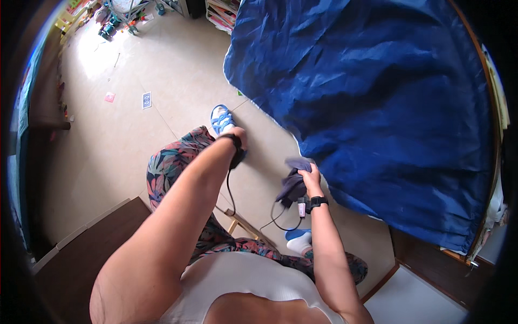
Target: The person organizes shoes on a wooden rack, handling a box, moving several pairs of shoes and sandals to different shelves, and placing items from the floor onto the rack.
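Observation:
My right hand [311, 175] grips a crumpled dark purple-grey cloth [294, 181], which hangs below and to the left of the fingers. A black strap [318, 201] with a small device and a cable circles that wrist. My left hand [238, 135] reaches down near a blue slipper [221, 119] on my foot. Its fingers are turned away and hidden, so I cannot see whether it holds anything. Another black strap [233, 141] is on the left wrist, with a cable running down from it.
A large blue sheet [367, 108] covers the bed on the right. Part of a wooden stool [240, 222] shows between my legs. Two cards, one blue [147, 100] and one pink [110, 97], lie on the tiled floor. Scattered toys [110, 27] are at the far left.

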